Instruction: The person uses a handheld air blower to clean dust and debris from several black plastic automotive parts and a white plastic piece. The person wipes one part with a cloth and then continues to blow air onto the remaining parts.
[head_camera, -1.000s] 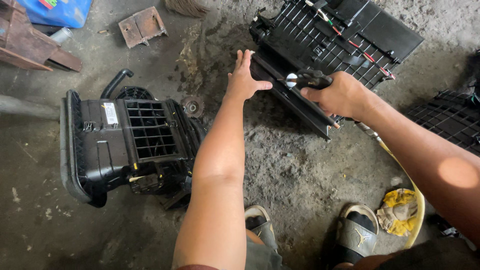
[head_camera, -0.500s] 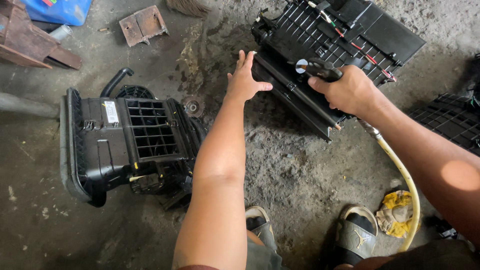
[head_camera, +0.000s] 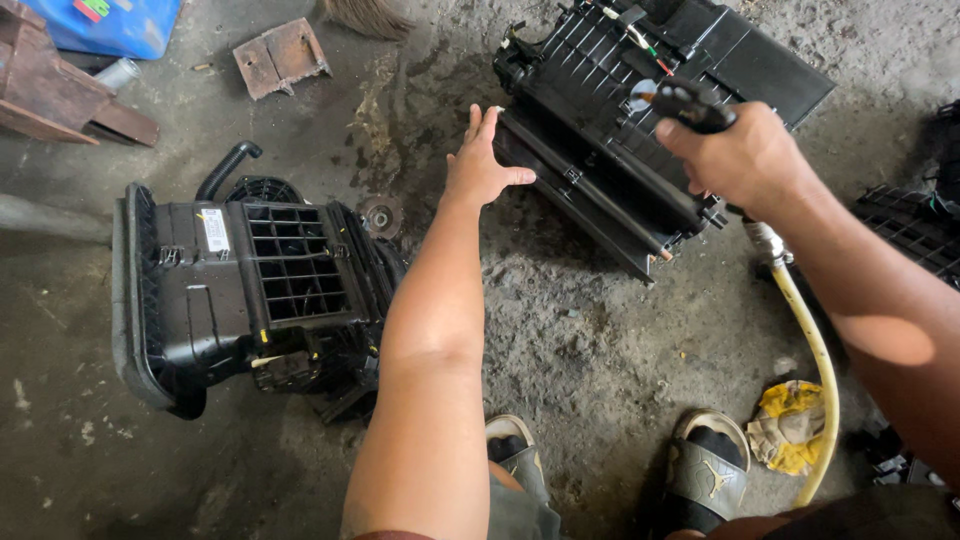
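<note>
While my left hand (head_camera: 480, 165) lies spread flat against the near edge of the ribbed black plastic housing (head_camera: 640, 130), which sits on the concrete floor (head_camera: 600, 350) at one o'clock, my right hand (head_camera: 740, 160) is clenched round a black nozzle (head_camera: 690, 105). Since earlier, that nozzle has risen higher over the housing.

Under my left hand (head_camera: 480, 165) the housing (head_camera: 640, 120) is matt black plastic, ribbed and dusty, and the spray gun (head_camera: 690, 105) in my right hand (head_camera: 740, 155) looks like dark, slightly glossy plastic with a metal coupling (head_camera: 768, 243) leading into a smooth yellow rubbery hose (head_camera: 815, 370). The second blower housing (head_camera: 240, 290) is the same dull black plastic with a gridded vent. The concrete floor (head_camera: 600, 360) is rough, stained and damp-looking, with a crumpled yellow cloth rag (head_camera: 795, 425) and rusty metal plate (head_camera: 280, 55) lying on it.
</note>
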